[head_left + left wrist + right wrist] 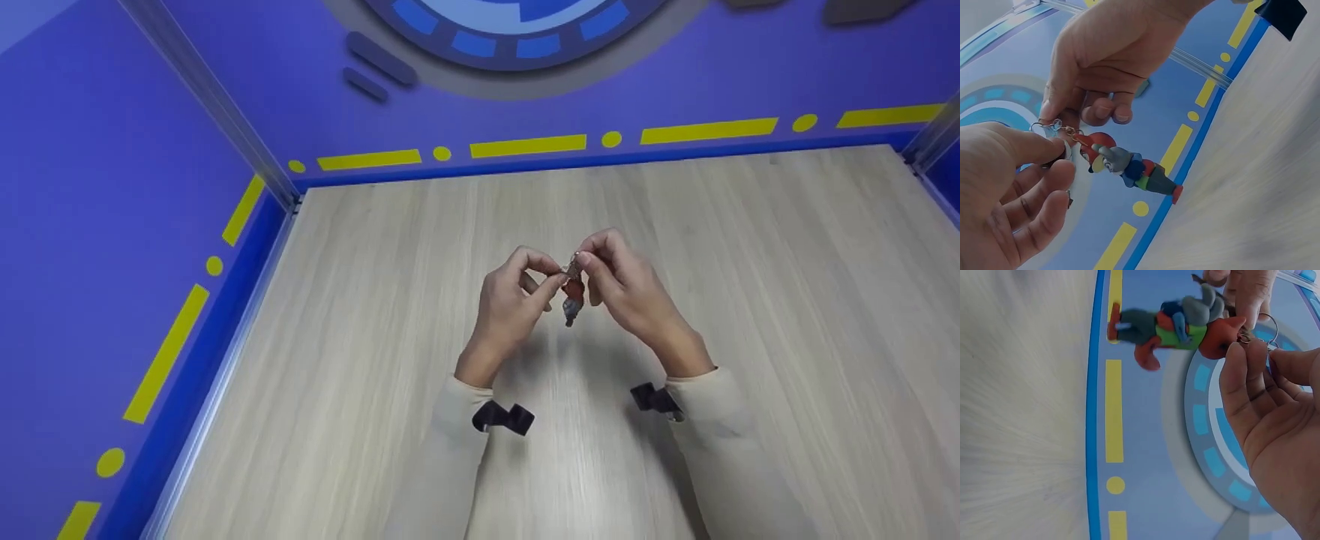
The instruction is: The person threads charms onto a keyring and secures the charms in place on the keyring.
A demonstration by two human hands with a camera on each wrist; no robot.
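A keychain with a small figure [573, 301] hangs between my two hands. The figure has a red-orange head, a grey-and-blue character against its body, a patch of green and dark grey legs, as the right wrist view shows. Thumb and fingers of my left hand [510, 300] pinch a small dark piece with a silvery edge [1060, 156], mostly covered. My right hand [634, 292] pinches the metal fittings near the split ring [1275, 326]. A short gold-coloured chain [1071, 130] joins the figure to these fittings. Fingertips hide how the metal parts meet.
Below the hands lies a light wood-grain table [360, 360]. A blue-purple panel with yellow marks [525, 146] stands along its back, another [112, 225] along its left side. Black straps [502, 417] with small dark blocks sit on both sleeves.
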